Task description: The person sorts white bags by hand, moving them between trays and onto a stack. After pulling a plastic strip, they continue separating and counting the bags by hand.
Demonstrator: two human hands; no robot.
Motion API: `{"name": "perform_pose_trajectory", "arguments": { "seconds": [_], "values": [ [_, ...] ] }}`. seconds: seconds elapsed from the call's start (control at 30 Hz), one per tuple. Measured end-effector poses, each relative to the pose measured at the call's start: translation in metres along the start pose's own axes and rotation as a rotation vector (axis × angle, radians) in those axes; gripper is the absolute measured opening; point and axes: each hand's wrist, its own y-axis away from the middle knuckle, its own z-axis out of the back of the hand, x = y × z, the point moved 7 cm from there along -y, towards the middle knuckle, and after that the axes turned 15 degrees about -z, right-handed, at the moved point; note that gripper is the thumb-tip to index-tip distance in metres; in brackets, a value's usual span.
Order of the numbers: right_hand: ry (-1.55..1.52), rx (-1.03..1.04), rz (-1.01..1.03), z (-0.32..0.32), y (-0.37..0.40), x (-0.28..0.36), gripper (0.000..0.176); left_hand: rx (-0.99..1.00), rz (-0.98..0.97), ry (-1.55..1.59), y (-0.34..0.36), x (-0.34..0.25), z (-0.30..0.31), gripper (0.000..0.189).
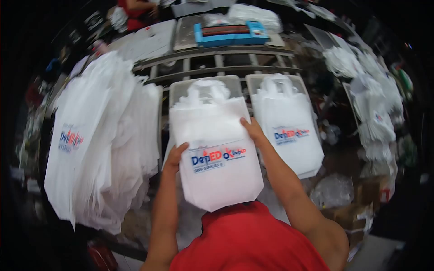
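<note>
A white cloth tote bag (221,180) with blue and red DepED print lies in front of me, its handles at the far end. My left hand (175,157) grips its left edge, thumb on top and the other fingers hidden beneath. On the opposite edge, higher up, my right hand (253,129) holds it the same way. Under its far end shows a pale board (233,86). To the right, a similar printed tote bag (285,113) lies on another board. A thick pile of white tote bags (99,135) fills the left side.
A blue machine with a dark roller (231,34) sits beyond a slatted metal frame (181,67). More white bags (373,99) are heaped at the far right. Clear plastic (332,192) and cardboard boxes (357,212) lie at lower right. Another person in red (135,13) stands at the back left.
</note>
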Motion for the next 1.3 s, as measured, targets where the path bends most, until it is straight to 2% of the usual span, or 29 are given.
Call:
{"name": "perform_pose_trajectory", "arguments": {
  "seconds": [0.03,0.17,0.23,0.3,0.33,0.37,0.4,0.43,0.47,0.5,0.57,0.6,0.63,0.67,0.7,0.73,0.77,0.8,0.83,0.87,0.9,0.97,1.0,1.07,1.1,1.17,1.2,1.23,1.3],
  "values": [
    [-0.002,-0.022,0.059,0.011,0.028,0.023,0.076,0.05,-0.037,0.066,0.009,-0.028,-0.026,0.061],
    [0.017,-0.243,0.168,0.106,0.153,0.097,0.067,0.362,-0.253,-0.107,0.034,-0.119,-0.135,0.066],
    [-0.028,-0.287,0.479,0.182,0.173,0.085,0.06,0.542,-0.349,-0.333,0.041,-0.148,-0.207,0.064],
    [-0.551,0.044,0.474,0.233,0.224,0.093,0.057,1.057,-0.616,-0.289,0.061,-0.183,-0.321,0.062],
    [-0.557,0.003,0.493,0.252,0.247,0.094,0.058,1.176,-0.48,-0.15,0.075,-0.195,-0.372,0.059],
    [-0.516,-0.092,0.518,0.275,0.273,0.091,0.058,1.158,-0.908,-0.192,0.094,-0.213,-0.412,0.076],
    [-0.496,-0.158,0.528,0.295,0.293,0.09,0.058,1.298,-0.974,-0.145,0.111,-0.209,-0.446,0.094],
    [-0.483,-0.215,0.544,0.316,0.312,0.092,0.059,1.442,-1.028,-0.302,0.127,-0.208,-0.471,0.099],
    [-0.456,-0.273,0.549,0.337,0.325,0.096,0.059,1.534,-0.957,-0.31,0.135,-0.215,-0.489,0.096],
    [-0.433,-0.321,0.55,0.357,0.331,0.101,0.06,1.522,-0.956,-0.299,0.131,-0.208,-0.501,0.096],
    [-0.381,-0.391,0.529,0.396,0.324,0.112,0.061,1.265,-1.028,0.119,0.113,-0.209,-0.515,0.097],
    [-0.353,-0.404,0.507,0.413,0.304,0.119,0.061,1.156,-1.007,0.16,0.09,-0.196,-0.521,0.093],
    [-0.331,-0.411,0.484,0.43,0.285,0.127,0.062,1.016,-0.964,0.209,0.063,-0.182,-0.52,0.078],
    [-0.307,-0.398,0.452,0.444,0.255,0.134,0.062,1.059,-0.41,0.212,0.039,-0.17,-0.513,0.062],
    [-0.288,-0.376,0.411,0.454,0.222,0.138,0.063,0.799,-0.702,0.132,0.0,-0.127,-0.502,0.054],
    [-0.274,-0.343,0.354,0.461,0.181,0.133,0.063,0.659,-0.644,0.059,-0.033,-0.093,-0.479,0.055],
    [-0.245,-0.304,0.288,0.464,0.138,0.12,0.064,0.513,-0.303,0.062,-0.067,-0.049,-0.448,0.056],
    [-0.187,-0.265,0.176,0.466,0.074,0.091,0.064,0.415,-0.176,0.234,-0.1,0.006,-0.417,0.058],
    [-0.086,-0.229,0.046,0.462,0.007,0.044,0.065,0.227,-0.096,0.272,-0.117,0.043,-0.385,0.062],
    [0.205,-0.385,-0.247,0.384,0.024,0.059,0.073,0.171,-0.03,0.053,-0.132,0.1,-0.35,0.06],
    [0.543,-0.466,-0.31,0.393,-0.044,-0.012,0.077,0.117,0.033,-0.169,-0.143,0.146,-0.318,0.058],
    [0.572,-0.571,-0.117,0.364,-0.052,-0.052,0.077,0.101,0.184,-0.274,-0.138,0.184,-0.29,0.056],
    [0.556,-0.568,-0.123,0.364,-0.055,-0.05,0.077,0.106,0.189,-0.29,-0.139,0.183,-0.294,0.056],
    [0.334,-0.422,-0.141,0.364,-0.047,-0.05,0.079,0.018,0.14,-0.23,-0.127,0.172,-0.299,0.061],
    [0.325,-0.424,-0.15,0.367,-0.035,-0.036,0.079,0.024,0.149,-0.238,-0.122,0.166,-0.308,0.061],
    [0.208,-0.261,-0.157,0.362,-0.018,-0.008,0.082,0.024,0.169,-0.173,-0.116,0.156,-0.322,0.068],
    [0.293,-0.347,-0.147,0.383,-0.045,-0.04,0.094,0.089,0.163,-0.284,-0.117,0.167,-0.319,0.072],
    [0.289,-0.344,-0.154,0.387,-0.038,-0.043,0.094,0.088,0.17,-0.288,-0.114,0.179,-0.316,0.072],
    [0.792,-0.513,-0.195,0.395,-0.024,-0.04,0.113,-0.113,0.03,-1.305,-0.116,0.167,-0.287,0.076]
  ]
}}
